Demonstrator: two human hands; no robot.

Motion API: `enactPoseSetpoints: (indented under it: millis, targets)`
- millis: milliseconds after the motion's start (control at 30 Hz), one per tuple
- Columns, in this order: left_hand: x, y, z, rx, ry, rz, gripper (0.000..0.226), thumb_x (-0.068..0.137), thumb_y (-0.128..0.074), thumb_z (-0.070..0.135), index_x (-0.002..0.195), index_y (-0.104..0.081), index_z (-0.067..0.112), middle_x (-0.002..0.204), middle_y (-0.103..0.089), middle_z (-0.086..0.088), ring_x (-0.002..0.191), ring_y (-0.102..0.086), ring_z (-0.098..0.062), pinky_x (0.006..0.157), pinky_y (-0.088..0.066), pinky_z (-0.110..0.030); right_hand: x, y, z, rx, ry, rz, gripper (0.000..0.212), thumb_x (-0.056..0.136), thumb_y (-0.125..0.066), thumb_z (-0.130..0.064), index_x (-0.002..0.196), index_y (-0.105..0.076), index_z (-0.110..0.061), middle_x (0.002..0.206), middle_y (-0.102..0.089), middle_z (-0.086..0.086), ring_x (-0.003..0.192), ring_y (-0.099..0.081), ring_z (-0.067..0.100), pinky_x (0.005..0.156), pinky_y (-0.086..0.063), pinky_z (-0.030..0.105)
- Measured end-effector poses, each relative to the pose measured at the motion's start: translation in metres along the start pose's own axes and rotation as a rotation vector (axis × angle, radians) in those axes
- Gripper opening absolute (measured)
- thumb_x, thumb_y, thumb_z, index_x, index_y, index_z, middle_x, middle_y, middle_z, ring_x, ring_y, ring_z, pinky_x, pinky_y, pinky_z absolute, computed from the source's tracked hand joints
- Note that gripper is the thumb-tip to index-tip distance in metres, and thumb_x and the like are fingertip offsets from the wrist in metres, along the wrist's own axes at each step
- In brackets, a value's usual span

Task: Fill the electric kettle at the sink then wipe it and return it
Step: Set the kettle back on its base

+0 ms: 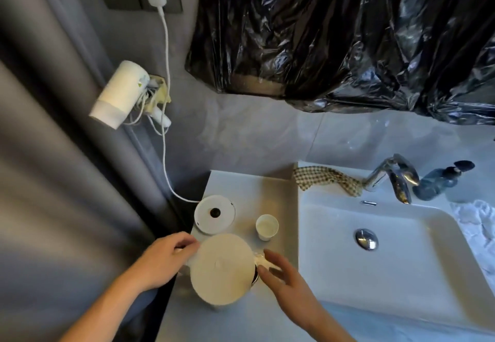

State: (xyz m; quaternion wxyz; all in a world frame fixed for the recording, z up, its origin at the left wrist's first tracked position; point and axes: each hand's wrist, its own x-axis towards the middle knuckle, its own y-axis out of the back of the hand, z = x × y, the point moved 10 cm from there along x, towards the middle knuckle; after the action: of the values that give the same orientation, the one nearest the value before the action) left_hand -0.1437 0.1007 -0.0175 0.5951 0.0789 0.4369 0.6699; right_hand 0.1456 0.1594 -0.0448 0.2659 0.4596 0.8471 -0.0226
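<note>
The white electric kettle (222, 268), lid closed and seen from above, is off its round white base (215, 214), which lies just behind it on the counter. My left hand (166, 258) grips the kettle's handle on its left side. My right hand (281, 272) presses a crumpled white tissue (263, 258) against the kettle's right side near the spout. The white sink (388, 250) with its chrome tap (393, 175) is to the right.
A small white cup (266, 226) stands beside the base. A checked cloth (326, 178) hangs over the sink's back edge. A dark soap bottle (442, 179) stands by the tap. The base's white cord (166, 100) runs up to a wall socket, past a wall-mounted hair dryer (120, 94). Black plastic sheeting (348, 33) covers the wall.
</note>
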Motion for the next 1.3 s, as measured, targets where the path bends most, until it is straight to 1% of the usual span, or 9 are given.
enactPoseSetpoints:
  millis: [167,267,400,567,700,833,1033,1167,1300]
  targets:
    - [-0.006,-0.008,-0.014,-0.038,-0.018,0.044,0.033,0.094,-0.061,0.049,0.067,-0.067,0.030,0.067,-0.067,0.015,0.064,-0.059,0.000,0.067,-0.045,-0.030,-0.015,-0.046,0.013,0.080,-0.044,-0.072,0.069,0.082,-0.071,-0.066,0.143,-0.041,-0.056,0.144,-0.048,-0.028,0.134,-0.047,0.011,0.114,-0.036,0.034]
    - [-0.001,-0.014,-0.016,-0.111,-0.002,-0.004,0.044,0.095,-0.062,0.046,0.054,-0.060,0.029,0.056,-0.060,0.013,0.054,-0.053,0.001,0.058,-0.038,-0.024,-0.014,-0.060,0.013,0.114,-0.028,-0.053,0.057,0.089,-0.071,-0.054,0.135,-0.038,-0.061,0.134,-0.049,-0.036,0.127,-0.048,0.002,0.116,-0.032,0.034]
    - [0.000,-0.021,-0.022,-0.211,0.020,-0.022,0.054,0.087,-0.061,0.058,0.059,-0.060,0.012,0.058,-0.057,0.005,0.055,-0.053,-0.003,0.057,-0.038,-0.025,-0.012,-0.073,0.013,0.186,-0.027,-0.040,0.061,0.082,-0.069,-0.065,0.138,-0.045,-0.059,0.130,-0.064,-0.030,0.127,-0.057,0.005,0.117,-0.038,0.039]
    - [-0.010,-0.034,-0.033,-0.312,0.022,0.056,0.072,0.077,-0.056,0.072,0.064,-0.059,0.001,0.058,-0.056,-0.002,0.056,-0.050,-0.004,0.058,-0.035,-0.025,-0.003,-0.065,0.018,0.279,-0.112,0.007,0.056,0.085,-0.066,-0.054,0.139,-0.053,-0.047,0.129,-0.066,-0.023,0.126,-0.057,0.006,0.115,-0.041,0.043]
    - [-0.013,-0.034,-0.040,-0.424,0.062,0.136,0.060,0.088,-0.064,0.059,0.073,-0.069,0.001,0.069,-0.068,-0.010,0.062,-0.057,-0.008,0.063,-0.040,-0.027,0.005,-0.062,0.012,0.257,-0.124,0.002,0.049,0.080,-0.067,-0.054,0.129,-0.060,-0.050,0.121,-0.071,-0.025,0.124,-0.059,0.005,0.115,-0.041,0.045]
    - [-0.006,-0.011,-0.035,-0.473,0.053,0.249,0.053,0.090,-0.070,0.047,0.066,-0.066,-0.001,0.054,-0.058,0.001,0.056,-0.052,-0.009,0.060,-0.038,-0.029,0.019,-0.062,-0.007,0.233,-0.076,-0.014,0.052,0.079,-0.064,-0.059,0.130,-0.058,-0.054,0.122,-0.070,-0.028,0.125,-0.059,0.004,0.114,-0.041,0.045]
    - [0.023,0.037,-0.030,-0.500,0.032,0.379,0.068,0.072,-0.065,0.069,0.064,-0.065,0.001,0.063,-0.062,-0.017,0.057,-0.054,-0.014,0.059,-0.041,-0.031,0.060,-0.058,-0.056,0.212,0.032,0.021,0.057,0.082,-0.062,-0.063,0.136,-0.053,-0.049,0.128,-0.066,-0.019,0.124,-0.059,0.011,0.113,-0.044,0.046]
    - [0.048,0.068,-0.018,-0.503,0.025,0.435,0.067,0.078,-0.070,0.061,0.068,-0.064,-0.005,0.067,-0.061,-0.022,0.059,-0.048,-0.014,0.058,-0.036,-0.032,0.092,-0.055,-0.094,0.191,0.087,0.029,0.037,0.091,-0.060,-0.057,0.127,-0.053,-0.053,0.127,-0.064,-0.019,0.121,-0.060,0.013,0.108,-0.047,0.042]
    - [0.080,0.090,-0.012,-0.491,0.033,0.468,0.060,0.084,-0.073,0.052,0.071,-0.065,-0.007,0.069,-0.063,-0.021,0.060,-0.050,-0.015,0.057,-0.036,-0.032,0.126,-0.052,-0.118,0.230,0.111,0.046,0.025,0.097,-0.061,-0.041,0.122,-0.059,-0.044,0.126,-0.067,-0.012,0.119,-0.062,0.012,0.109,-0.048,0.043]
